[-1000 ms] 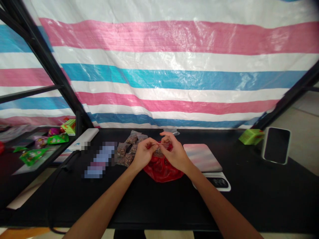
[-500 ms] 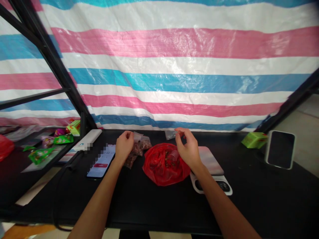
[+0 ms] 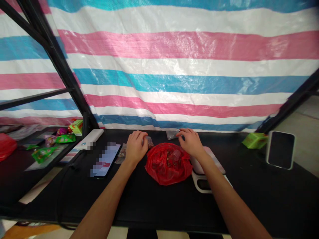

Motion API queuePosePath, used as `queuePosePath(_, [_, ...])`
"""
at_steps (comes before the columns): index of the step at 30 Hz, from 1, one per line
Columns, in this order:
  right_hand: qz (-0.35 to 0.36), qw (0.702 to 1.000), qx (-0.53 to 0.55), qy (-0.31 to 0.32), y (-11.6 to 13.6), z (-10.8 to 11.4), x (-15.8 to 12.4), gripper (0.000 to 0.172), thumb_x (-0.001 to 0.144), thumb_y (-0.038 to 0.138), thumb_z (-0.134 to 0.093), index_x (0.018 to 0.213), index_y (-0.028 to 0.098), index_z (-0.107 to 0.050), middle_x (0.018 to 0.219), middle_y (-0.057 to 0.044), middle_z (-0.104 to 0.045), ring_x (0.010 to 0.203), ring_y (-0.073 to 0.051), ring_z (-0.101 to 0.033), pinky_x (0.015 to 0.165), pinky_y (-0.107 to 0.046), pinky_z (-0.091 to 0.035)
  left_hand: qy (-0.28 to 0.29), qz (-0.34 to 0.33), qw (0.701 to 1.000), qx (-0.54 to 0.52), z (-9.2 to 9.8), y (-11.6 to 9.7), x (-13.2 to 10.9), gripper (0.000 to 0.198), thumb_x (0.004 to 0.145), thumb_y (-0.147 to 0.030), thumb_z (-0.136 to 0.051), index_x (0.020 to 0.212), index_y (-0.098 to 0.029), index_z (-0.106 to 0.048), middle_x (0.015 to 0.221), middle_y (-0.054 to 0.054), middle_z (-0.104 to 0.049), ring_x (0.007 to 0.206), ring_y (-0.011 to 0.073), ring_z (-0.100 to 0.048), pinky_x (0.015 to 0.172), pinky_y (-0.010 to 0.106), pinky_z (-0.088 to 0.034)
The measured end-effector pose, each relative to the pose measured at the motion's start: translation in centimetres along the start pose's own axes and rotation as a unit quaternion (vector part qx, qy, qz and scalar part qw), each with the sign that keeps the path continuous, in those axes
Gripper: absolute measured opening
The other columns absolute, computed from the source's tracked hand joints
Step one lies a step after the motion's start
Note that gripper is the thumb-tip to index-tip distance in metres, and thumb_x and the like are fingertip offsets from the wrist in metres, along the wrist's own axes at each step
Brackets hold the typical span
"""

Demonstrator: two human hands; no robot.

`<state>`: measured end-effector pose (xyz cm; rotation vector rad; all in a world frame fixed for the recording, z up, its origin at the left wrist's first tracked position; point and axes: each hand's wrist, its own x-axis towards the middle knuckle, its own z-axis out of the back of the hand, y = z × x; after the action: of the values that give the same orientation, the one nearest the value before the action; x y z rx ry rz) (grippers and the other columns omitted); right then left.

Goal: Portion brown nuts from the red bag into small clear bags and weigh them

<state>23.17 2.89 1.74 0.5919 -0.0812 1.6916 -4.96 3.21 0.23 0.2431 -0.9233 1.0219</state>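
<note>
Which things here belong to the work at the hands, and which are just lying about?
Work at the hands: left hand, right hand, small bag of brown pieces, clear plastic bag, red plastic bag, white scale.

Lying about: flat phone, white power bank, green box, upright phone, snack packets.

Left hand (image 3: 136, 147) is curled down right next to a little clear pouch of brown bits (image 3: 149, 142), while the right hand's (image 3: 190, 143) fingers (image 3: 181, 133) are up against a small clear plastic bag (image 3: 172, 134). Stuffed red plastic bag (image 3: 168, 164) sits between them on the black table (image 3: 159, 205), with a pixelated phone (image 3: 104, 160) off to the left.
</note>
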Motion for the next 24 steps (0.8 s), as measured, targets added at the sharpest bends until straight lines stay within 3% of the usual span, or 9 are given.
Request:
queuePosePath(3, [0.003,0.996,-0.046,0.075,-0.9,-0.5,1.1,0.027,0.096,0.026,-0.055,0.106,0.024,-0.080,0.135,-0.007,-0.069,0.140,-0.038,-0.044,0.114,-0.058,-0.029,0.030,-0.067,0.992,-0.102,-0.8,-0.7,-0.6,0.019,0.093,-0.011,-0.051,0.097,-0.021,-0.067,0.094,0.007,-0.067,0.096,0.0225,-0.062,0.086,0.036,-0.048])
queuePosePath(7, [0.011,0.996,-0.039,0.081,-1.3,-0.5,1.4,0.028,0.097,0.029,-0.056,0.112,0.023,-0.078,0.125,-0.007,-0.074,0.136,-0.037,-0.049,0.114,-0.059,-0.029,0.047,-0.064,0.977,-0.199,-1.0,-1.6,-0.9,0.022,0.094,-0.011,-0.049,0.097,-0.021,-0.068,0.094,0.007,-0.065,0.094,0.0205,-0.062,0.087,0.034,-0.050])
queuePosePath(10, [0.028,0.998,0.055,0.020,-0.5,0.3,0.5,0.031,0.100,0.032,-0.053,0.122,0.023,-0.074,0.130,-0.008,-0.071,0.130,-0.031,-0.056,0.113,-0.054,-0.036,0.054,-0.011,0.968,-0.244,-1.0,-2.3,-0.9,0.019,0.096,-0.016,-0.052,0.103,-0.021,-0.068,0.098,0.007,-0.067,0.096,0.0205,-0.063,0.089,0.034,-0.050])
queuePosePath(12, [0.082,0.979,0.187,-0.013,0.7,1.2,-0.3,0.031,0.100,0.034,-0.055,0.123,0.023,-0.073,0.128,-0.008,-0.072,0.122,-0.026,-0.062,0.110,-0.046,-0.043,0.057,0.049,0.957,-0.280,-1.2,-2.8,-0.9,0.020,0.095,-0.024,-0.059,0.113,-0.021,-0.067,0.107,0.008,-0.068,0.101,0.0211,-0.063,0.093,0.035,-0.049])
queuePosePath(15, [0.155,0.940,0.303,0.027,3.0,2.4,-1.5,0.027,0.101,0.033,-0.056,0.120,0.026,-0.074,0.122,-0.006,-0.074,0.118,-0.022,-0.064,0.106,-0.039,-0.048,0.074,0.153,0.908,-0.382,-1.9,-3.4,-1.0,0.041,0.092,-0.036,-0.066,0.129,-0.021,-0.061,0.122,0.009,-0.069,0.110,0.0235,-0.064,0.098,0.036,-0.048])
queuePosePath(18, [0.219,0.920,0.315,0.084,4.5,3.0,-2.2,0.024,0.101,0.028,-0.056,0.116,0.028,-0.075,0.115,-0.004,-0.076,0.112,-0.020,-0.066,0.103,-0.038,-0.048,0.111,0.220,0.828,-0.504,-2.5,-3.9,-1.1,0.045,0.092,-0.047,-0.064,0.129,-0.020,-0.062,0.123,0.010,-0.071,0.114,0.0246,-0.066,0.099,0.035,-0.050])
queuePosePath(20, [0.235,0.916,0.308,0.106,4.7,3.2,-2.3,0.025,0.100,0.025,-0.056,0.116,0.028,-0.074,0.115,-0.003,-0.076,0.111,-0.020,-0.066,0.103,-0.038,-0.048,0.118,0.249,0.795,-0.541,-2.7,-3.9,-1.1,0.044,0.091,-0.053,-0.064,0.119,-0.018,-0.068,0.116,0.009,-0.074,0.107,0.0243,-0.068,0.095,0.034,-0.051])
queuePosePath(22, [0.222,0.924,0.289,0.113,4.1,3.2,-2.5,0.027,0.098,0.021,-0.057,0.117,0.028,-0.074,0.115,-0.003,-0.076,0.111,-0.020,-0.066,0.102,-0.038,-0.048,0.101,0.274,0.790,-0.540,-2.7,-3.8,-1.0,0.044,0.090,-0.056,-0.063,0.110,-0.018,-0.070,0.105,0.008,-0.075,0.097,0.0233,-0.070,0.089,0.033,-0.052])
queuePosePath(24, [0.199,0.941,0.245,0.121,3.0,3.3,-2.6,0.031,0.092,0.014,-0.058,0.114,0.028,-0.074,0.115,-0.003,-0.076,0.111,-0.021,-0.065,0.104,-0.040,-0.045,0.073,0.280,0.812,-0.508,-2.4,-3.6,-0.8,0.040,0.092,-0.053,-0.061,0.108,-0.018,-0.069,0.097,0.007,-0.075,0.087,0.0213,-0.069,0.083,0.032,-0.052])
